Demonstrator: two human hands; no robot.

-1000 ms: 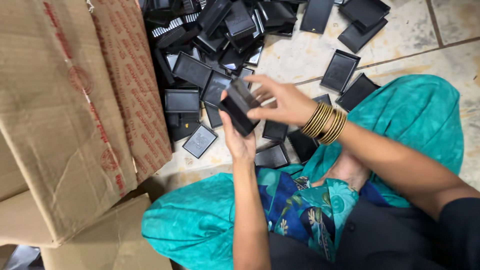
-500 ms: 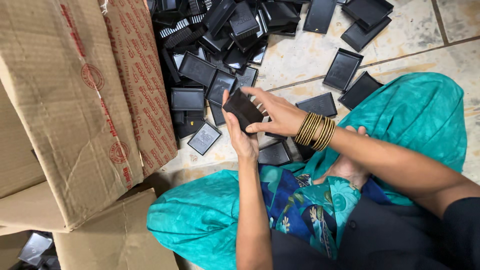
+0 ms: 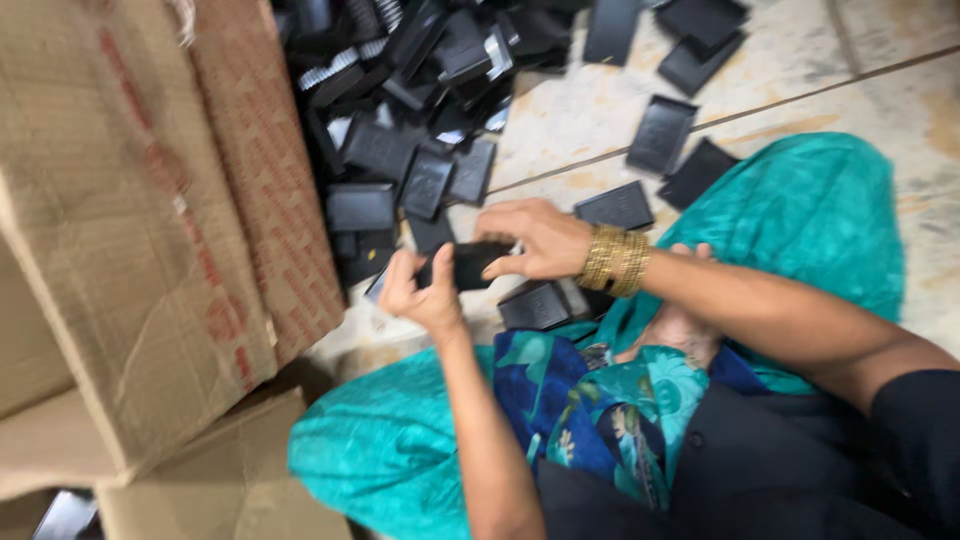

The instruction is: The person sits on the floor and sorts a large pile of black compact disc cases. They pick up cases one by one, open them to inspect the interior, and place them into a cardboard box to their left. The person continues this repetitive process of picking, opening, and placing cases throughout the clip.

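While the frame is motion-blurred, you can still read the grip: your left hand [image 3: 425, 290] and right hand [image 3: 535, 240] both hold one flat black rectangular plastic case [image 3: 468, 266] at centre frame, just above your lap. Left fingers curl round its left end, thumb up beside it; right fingers are closed over the top edge and right end. Long axis runs roughly left-right across the frame, slightly tilted, right end higher. Which face points up, you can't tell from the blur.

Stack of gold bangles [image 3: 615, 260] sits on your right wrist. Another black case [image 3: 535, 305] lies on the floor just below the right hand, touching the teal cloth [image 3: 800, 210]. Pile of loose black cases [image 3: 420, 120] fills the upper middle; brown cardboard box [image 3: 130, 230] stands at left.

Versus half a second ago: the case was more upright and sat higher in the frame; now it's turned nearer horizontal and both hands sit lower, closer to your lap.
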